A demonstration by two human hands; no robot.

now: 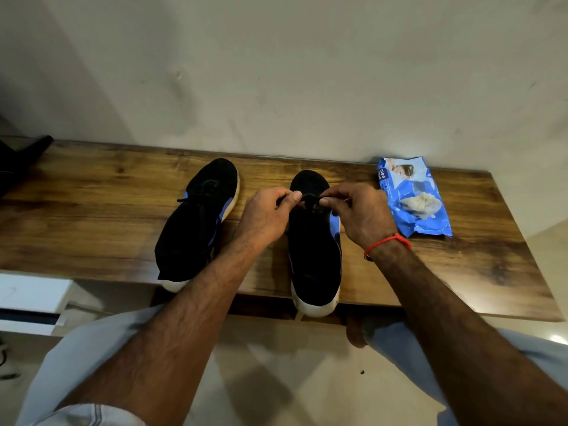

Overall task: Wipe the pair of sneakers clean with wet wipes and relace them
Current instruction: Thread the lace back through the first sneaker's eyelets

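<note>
Two hands, left hand (264, 215) and right hand (359, 215), pinch black lace (311, 198) over right sneaker (313, 256), frame centre; pull evenly, keep loops equal.

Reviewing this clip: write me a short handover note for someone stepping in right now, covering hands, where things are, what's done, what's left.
Left hand and right hand each pinch the black lace over the right sneaker, apparently tying it.
Both sneakers sit on the wooden bench, heels overhanging the near edge; the left sneaker looks laced already.
Wet wipes pack lies right of the shoes, a crumpled, soiled-looking wipe on top, so wiping seems done.
Left: finish the right sneaker's knot, then check both.
</note>
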